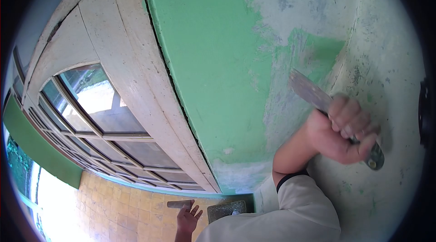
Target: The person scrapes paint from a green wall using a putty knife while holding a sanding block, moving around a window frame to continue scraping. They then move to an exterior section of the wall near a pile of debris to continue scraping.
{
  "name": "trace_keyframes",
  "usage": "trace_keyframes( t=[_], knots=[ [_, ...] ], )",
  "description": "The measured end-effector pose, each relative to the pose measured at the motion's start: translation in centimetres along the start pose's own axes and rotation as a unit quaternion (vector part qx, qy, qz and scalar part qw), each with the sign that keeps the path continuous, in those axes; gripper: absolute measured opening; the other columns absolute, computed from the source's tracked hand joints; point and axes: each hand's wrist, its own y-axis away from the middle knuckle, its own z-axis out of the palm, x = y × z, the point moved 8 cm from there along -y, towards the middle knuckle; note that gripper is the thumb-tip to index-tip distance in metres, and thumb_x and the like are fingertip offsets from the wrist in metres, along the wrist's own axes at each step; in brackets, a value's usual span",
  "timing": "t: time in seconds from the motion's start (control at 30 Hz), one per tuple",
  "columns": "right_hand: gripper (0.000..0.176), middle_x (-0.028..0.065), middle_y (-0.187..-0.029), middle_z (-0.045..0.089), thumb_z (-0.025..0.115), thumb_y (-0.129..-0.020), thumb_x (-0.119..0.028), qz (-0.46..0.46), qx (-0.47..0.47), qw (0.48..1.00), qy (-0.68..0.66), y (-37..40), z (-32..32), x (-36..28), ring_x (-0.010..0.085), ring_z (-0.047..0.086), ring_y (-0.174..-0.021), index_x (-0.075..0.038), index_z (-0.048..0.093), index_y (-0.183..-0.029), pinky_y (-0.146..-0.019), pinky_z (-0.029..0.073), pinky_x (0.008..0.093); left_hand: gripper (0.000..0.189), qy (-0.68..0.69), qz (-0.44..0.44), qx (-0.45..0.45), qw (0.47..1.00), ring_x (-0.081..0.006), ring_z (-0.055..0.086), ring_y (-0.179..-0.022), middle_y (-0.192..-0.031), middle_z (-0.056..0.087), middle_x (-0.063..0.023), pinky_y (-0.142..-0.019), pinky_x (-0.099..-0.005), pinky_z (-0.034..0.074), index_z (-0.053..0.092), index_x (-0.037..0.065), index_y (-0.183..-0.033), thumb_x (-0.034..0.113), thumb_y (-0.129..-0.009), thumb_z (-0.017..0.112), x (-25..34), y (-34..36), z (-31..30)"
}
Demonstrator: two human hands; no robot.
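Gripping the paint scraper [311, 94] in a fist, your right hand [343, 130] is holding its blade against the green wall [209, 60]; your left hand [187, 218] is hanging open, fingers spread, above the tiled floor [118, 205].

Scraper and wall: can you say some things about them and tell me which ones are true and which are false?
1. The right hand grips a scraper in its fist. True.
2. The scraper's blade points downward. False: it points up and to the left, against the wall.
3. The wall is green all over. False: grey-white scraped patches lie beside the green paint.
4. The left hand is low down with its fingers spread, above the tiled floor. True.
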Motion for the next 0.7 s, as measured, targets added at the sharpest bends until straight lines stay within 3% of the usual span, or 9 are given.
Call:
trace_keyframes(
  t=[0.1,0.13,0.23,0.33,0.43,0.5,0.57,0.63,0.7],
  knots=[
    [0.018,0.0009,-0.062,0.040,0.040,-0.094,-0.023,0.116,-0.026,0.991,0.056,0.6,-1.4,3.7,0.0115,0.035,-0.053,-0.012,0.038,-0.079,-0.048,0.028,0.0268,0.027,0.003,-0.004,0.001,1.000,-0.0230,0.056,-0.102,-0.120,0.056,-0.0037,-0.089,-0.0491,0.044,0.055,0.012,-0.111,0.028,-0.091,0.046,-0.4,0.0,-0.6],
    [0.028,-0.0006,-0.058,0.038,0.039,-0.093,-0.026,0.136,0.028,0.988,0.065,0.7,-1.3,3.7,0.0111,0.033,-0.051,-0.013,0.039,-0.069,-0.051,0.028,0.0267,0.027,0.004,-0.005,-0.002,1.000,-0.0230,0.056,-0.102,-0.120,0.056,-0.0037,-0.089,-0.0490,0.044,0.056,0.012,-0.111,0.028,-0.091,0.046,-0.5,-0.2,-0.7],
    [0.017,0.0022,-0.062,0.040,0.039,-0.094,-0.020,0.060,-0.017,0.998,0.008,-0.2,-0.4,1.1,0.0131,0.034,-0.053,-0.012,0.038,-0.080,-0.049,0.029,0.0286,0.028,-0.005,-0.007,-0.002,1.000,-0.0230,0.055,-0.103,-0.120,0.056,-0.0036,-0.089,-0.0488,0.043,0.056,0.011,-0.111,0.028,-0.091,0.045,-0.2,-0.1,-0.3],
    [0.017,0.0019,-0.062,0.039,0.040,-0.094,-0.019,0.048,-0.003,0.999,0.023,0.1,-0.3,2.5,0.0131,0.034,-0.053,-0.012,0.038,-0.078,-0.049,0.029,0.0295,0.028,-0.014,-0.007,0.005,1.000,-0.0226,0.055,-0.102,-0.120,0.056,-0.0028,-0.089,-0.0487,0.042,0.055,0.012,-0.111,0.029,-0.090,0.045,-0.4,-0.4,0.0],
    [0.022,0.0015,-0.061,0.039,0.041,-0.094,-0.024,0.143,-0.012,0.989,0.045,0.0,-1.3,4.0,0.0119,0.034,-0.054,-0.012,0.038,-0.075,-0.049,0.029,0.0286,0.028,-0.022,-0.006,0.008,1.000,-0.0224,0.054,-0.100,-0.119,0.055,-0.0021,-0.088,-0.0488,0.041,0.054,0.013,-0.110,0.029,-0.090,0.045,-0.5,-0.5,0.6],
    [0.023,0.0015,-0.061,0.039,0.041,-0.094,-0.024,0.134,-0.021,0.990,0.024,-0.4,-1.1,3.2,0.0119,0.034,-0.055,-0.012,0.038,-0.074,-0.050,0.028,0.0281,0.028,-0.027,-0.005,0.010,1.000,-0.0228,0.054,-0.100,-0.119,0.055,-0.0022,-0.089,-0.0489,0.041,0.054,0.013,-0.110,0.029,-0.089,0.045,-0.5,-0.5,0.6],
    [0.021,0.0020,-0.061,0.038,0.041,-0.093,-0.020,0.043,0.006,0.999,-0.033,-0.8,-0.7,0.6,0.0132,0.034,-0.055,-0.012,0.037,-0.074,-0.051,0.028,0.0281,0.030,-0.006,-0.015,0.011,1.000,-0.0236,0.055,-0.103,-0.119,0.056,-0.0039,-0.090,-0.0496,0.041,0.054,0.011,-0.115,0.027,-0.091,0.045,-0.8,-0.5,0.1],
    [0.021,0.0016,-0.061,0.038,0.041,-0.093,-0.019,0.047,-0.007,0.998,-0.028,-0.6,-0.7,1.8,0.0133,0.034,-0.054,-0.013,0.036,-0.073,-0.050,0.028,0.0281,0.030,-0.006,-0.012,0.010,1.000,-0.0236,0.055,-0.103,-0.119,0.056,-0.0038,-0.090,-0.0496,0.042,0.054,0.011,-0.115,0.028,-0.091,0.045,-0.8,-0.6,0.0],
    [0.025,0.0006,-0.061,0.039,0.040,-0.094,-0.025,0.132,-0.009,0.989,0.064,-0.1,-1.2,4.1,0.0119,0.034,-0.053,-0.013,0.037,-0.073,-0.049,0.027,0.0277,0.030,-0.008,-0.011,0.007,1.000,-0.0235,0.055,-0.102,-0.119,0.056,-0.0037,-0.090,-0.0496,0.042,0.054,0.011,-0.115,0.028,-0.091,0.045,-1.0,-0.6,-0.3]
  ],
)
